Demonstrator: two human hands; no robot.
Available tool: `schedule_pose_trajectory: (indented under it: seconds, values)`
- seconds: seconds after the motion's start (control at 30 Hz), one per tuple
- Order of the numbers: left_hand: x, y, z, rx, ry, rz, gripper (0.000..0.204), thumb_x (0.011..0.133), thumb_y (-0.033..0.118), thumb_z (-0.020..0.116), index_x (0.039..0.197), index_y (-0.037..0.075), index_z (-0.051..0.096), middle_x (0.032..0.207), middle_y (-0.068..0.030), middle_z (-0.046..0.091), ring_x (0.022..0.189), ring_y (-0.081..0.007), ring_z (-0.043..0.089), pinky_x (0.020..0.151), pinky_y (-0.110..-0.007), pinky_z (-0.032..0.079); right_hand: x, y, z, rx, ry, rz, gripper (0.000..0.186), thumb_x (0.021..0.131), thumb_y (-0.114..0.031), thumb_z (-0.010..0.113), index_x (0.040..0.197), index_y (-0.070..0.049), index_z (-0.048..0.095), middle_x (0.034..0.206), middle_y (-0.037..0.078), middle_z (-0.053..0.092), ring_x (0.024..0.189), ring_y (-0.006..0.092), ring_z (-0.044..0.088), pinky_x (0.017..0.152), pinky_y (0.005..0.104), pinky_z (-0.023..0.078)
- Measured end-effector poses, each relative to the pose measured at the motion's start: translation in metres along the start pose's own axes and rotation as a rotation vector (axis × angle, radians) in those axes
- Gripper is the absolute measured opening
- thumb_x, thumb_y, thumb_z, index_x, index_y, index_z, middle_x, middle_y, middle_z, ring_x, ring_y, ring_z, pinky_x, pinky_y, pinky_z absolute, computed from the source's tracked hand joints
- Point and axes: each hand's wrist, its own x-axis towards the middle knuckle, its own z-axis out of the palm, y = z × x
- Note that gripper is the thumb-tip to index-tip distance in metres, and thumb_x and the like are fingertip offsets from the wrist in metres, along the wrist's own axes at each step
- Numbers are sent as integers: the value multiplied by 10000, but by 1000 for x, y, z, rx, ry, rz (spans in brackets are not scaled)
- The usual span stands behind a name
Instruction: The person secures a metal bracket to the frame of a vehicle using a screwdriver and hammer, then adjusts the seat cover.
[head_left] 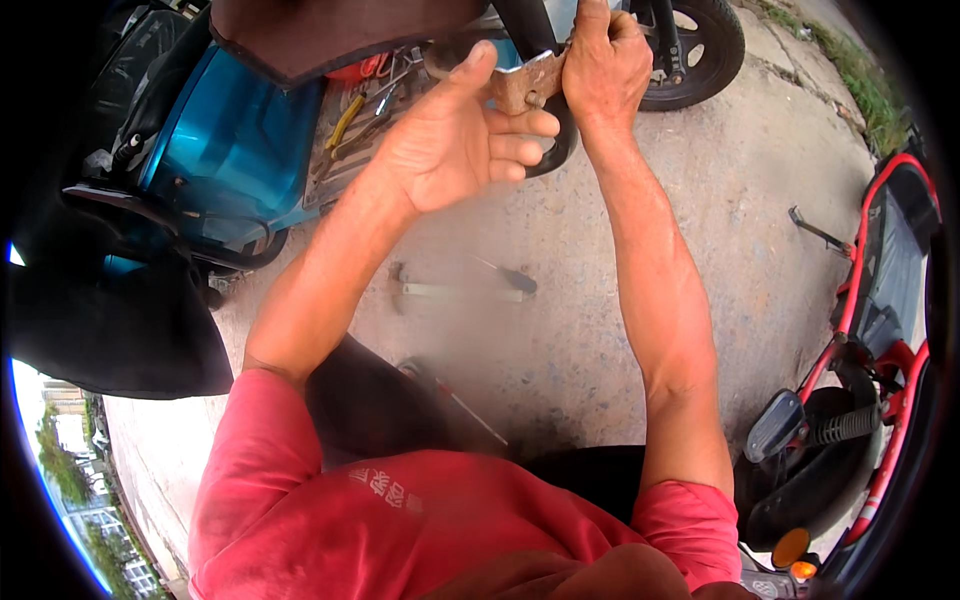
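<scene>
A rusty metal bracket [528, 84] with a bolt through it is fixed beside a black tube on the teal three-wheeled vehicle [232, 140]. Beside and just below the bracket is my left hand [445, 140], thumb raised and fingers apart and loosely curved, with nothing seen in it. My right hand [608, 70] is closed at the bracket's right end. What its fingers grip is hidden behind them. Part of a black curved bar [566, 140] shows below the bracket, between my hands.
Yellow-handled pliers [345, 122] and several metal tools lie on the vehicle's footboard. Above hangs a brown panel [330, 35]; a wheel [705, 50] stands at the far right. A pale bar [462, 291] lies on the concrete. A red-framed vehicle [862, 280] stands at right.
</scene>
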Motion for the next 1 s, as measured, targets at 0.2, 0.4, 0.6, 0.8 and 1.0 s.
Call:
schedule_pose_trajectory:
  seconds: [0.2,0.4,0.6,0.8,1.0]
  values:
    - [4,0,11,-139,122,-20,396,993,463,572,967,73,638,926,-161,700,770,-216,685,598,-311,525,5,0,-4,84,-59,-13,510,992,-410,588,765,46,582,649,180,574,642,260,544,655,430,446]
    - [4,0,10,-160,122,-48,385,963,459,614,821,105,666,949,-163,695,790,-216,673,606,-300,517,2,9,-8,460,-145,235,471,1013,-442,539,789,-34,608,702,57,609,647,149,564,595,330,459]
    - [6,1,1,-156,74,-47,387,992,440,578,852,92,673,994,-186,726,763,-235,718,622,-335,583,-24,116,-16,318,-242,467,470,974,-428,577,973,36,652,838,100,703,732,192,648,694,323,499]
    - [6,2,0,-176,49,-89,439,1009,448,529,1108,40,657,994,-164,731,806,-231,724,626,-321,571,-164,208,-37,-525,-1072,313,246,897,-294,632,1083,-153,707,965,154,734,977,335,703,835,447,543]
    - [8,4,0,-206,18,-126,528,1006,462,522,1264,8,606,1020,-173,729,827,-244,734,648,-321,577,-243,253,-61,-726,-1392,217,310,878,-250,648,1171,-165,702,1124,133,711,1038,330,674,886,449,539]
